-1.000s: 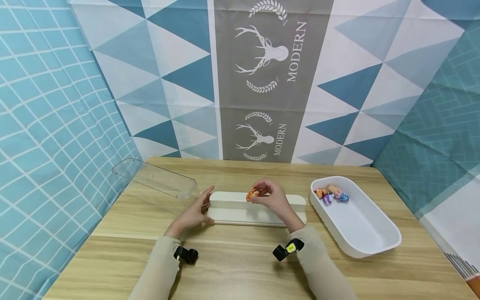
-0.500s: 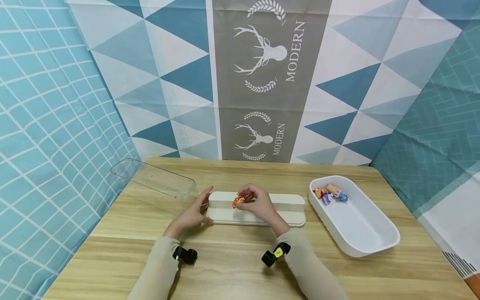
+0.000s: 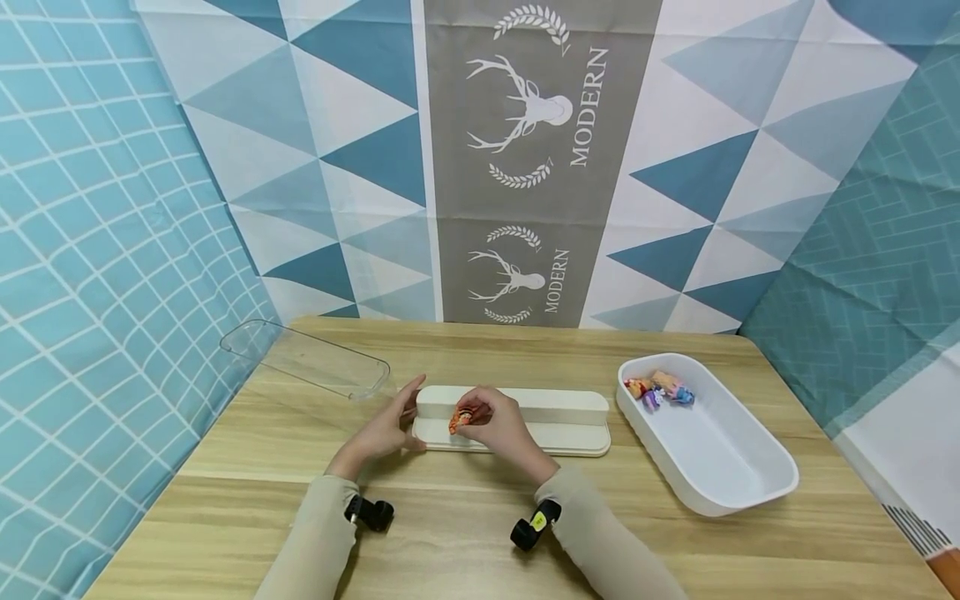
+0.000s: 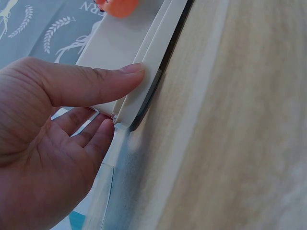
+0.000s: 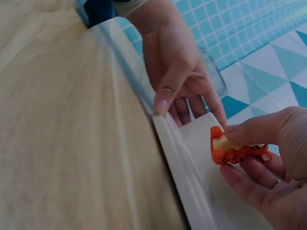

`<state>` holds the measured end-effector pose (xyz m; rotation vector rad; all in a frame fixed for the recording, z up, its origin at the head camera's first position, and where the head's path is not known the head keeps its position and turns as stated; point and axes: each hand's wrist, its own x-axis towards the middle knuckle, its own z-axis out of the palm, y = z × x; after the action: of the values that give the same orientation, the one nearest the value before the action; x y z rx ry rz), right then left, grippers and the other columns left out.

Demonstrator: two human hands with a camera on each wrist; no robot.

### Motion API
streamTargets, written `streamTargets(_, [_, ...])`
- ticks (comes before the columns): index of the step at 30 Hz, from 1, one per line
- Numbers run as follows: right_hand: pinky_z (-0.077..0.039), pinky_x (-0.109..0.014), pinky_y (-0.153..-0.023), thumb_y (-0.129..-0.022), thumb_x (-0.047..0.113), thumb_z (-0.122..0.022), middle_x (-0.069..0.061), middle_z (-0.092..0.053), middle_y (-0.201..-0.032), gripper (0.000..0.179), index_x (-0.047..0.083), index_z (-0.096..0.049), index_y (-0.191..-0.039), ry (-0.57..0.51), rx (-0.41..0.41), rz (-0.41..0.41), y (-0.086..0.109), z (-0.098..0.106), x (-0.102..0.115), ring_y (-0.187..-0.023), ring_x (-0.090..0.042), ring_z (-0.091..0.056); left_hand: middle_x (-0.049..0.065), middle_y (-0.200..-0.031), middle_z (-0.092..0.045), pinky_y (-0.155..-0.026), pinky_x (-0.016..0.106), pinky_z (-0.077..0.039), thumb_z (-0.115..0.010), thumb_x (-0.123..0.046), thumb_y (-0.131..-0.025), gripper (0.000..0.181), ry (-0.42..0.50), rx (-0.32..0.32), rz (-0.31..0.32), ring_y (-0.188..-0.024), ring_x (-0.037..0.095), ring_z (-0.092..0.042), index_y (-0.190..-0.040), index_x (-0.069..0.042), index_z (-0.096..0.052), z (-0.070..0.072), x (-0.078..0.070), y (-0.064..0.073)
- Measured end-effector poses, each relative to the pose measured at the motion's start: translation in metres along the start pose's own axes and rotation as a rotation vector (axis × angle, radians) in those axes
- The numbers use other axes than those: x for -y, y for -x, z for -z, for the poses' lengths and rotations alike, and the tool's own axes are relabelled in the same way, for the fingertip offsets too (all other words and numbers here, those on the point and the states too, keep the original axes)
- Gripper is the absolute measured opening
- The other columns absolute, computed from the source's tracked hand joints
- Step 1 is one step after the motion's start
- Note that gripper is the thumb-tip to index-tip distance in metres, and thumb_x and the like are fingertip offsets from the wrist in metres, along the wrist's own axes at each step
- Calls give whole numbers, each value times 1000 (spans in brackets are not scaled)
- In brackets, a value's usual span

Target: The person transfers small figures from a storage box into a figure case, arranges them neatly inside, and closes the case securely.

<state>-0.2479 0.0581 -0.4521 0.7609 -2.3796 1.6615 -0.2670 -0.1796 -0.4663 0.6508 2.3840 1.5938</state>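
Note:
A small orange tiger figurine [image 5: 235,147] with black stripes and a pale belly is pinched between the thumb and fingers of my right hand [image 3: 495,427]. It is just over the lower step, near the left end, of a cream two-step display stand [image 3: 555,435]; whether it touches the stand cannot be told. My left hand [image 3: 384,427] grips that stand's left end. In the left wrist view its thumb [image 4: 110,85] presses on the front edge, with the other fingers bent against the end.
A white bin [image 3: 738,454] on the right holds several small figurines [image 3: 663,389] at its far end. A clear plastic cover [image 3: 315,358] lies behind and left of the stand. Patterned cloth [image 3: 360,167] hangs behind the wooden table [image 3: 450,517].
My right hand has moved left and down along the stand with the tiger figurine, from its middle to near the left end. The left hand has stayed on the stand's end.

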Motion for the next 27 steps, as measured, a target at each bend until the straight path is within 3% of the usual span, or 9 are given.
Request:
streamTargets(6, [-59, -25, -73, -76, -7, -81, -5, -64, -93, 28, 2, -70, -101, 56, 17, 45, 3, -9, 0, -81, -18, -65, 32, -154, -27, -117, 51, -27, -75, 21, -67, 115, 15, -7, 36, -140, 48, -30, -159, -3, -9, -1, 1, 0])
streamTargets(17, [-59, -21, -74, -77, -9, -79, -5, -60, -90, 28, 2, -69, -101, 202, 3, 117, 4, -17, -3, -82, -18, -64, 35, -152, -27, -117, 53, -27, -76, 20, -68, 115, 19, 9, -2, -139, 51, -30, -158, 1, -7, 1, 0, 0])
streamTargets(27, [-58, -20, -72, -76, -9, -78, -6, -60, -91, 27, 3, -69, -98, 325, -32, 224, 3, -20, -3, -80, -17, -64, 34, -152, -27, -117, 54, -27, -75, 22, -67, 115, 36, 1, 0, -139, 51, -29, -158, 0, -8, 1, -2, 1])
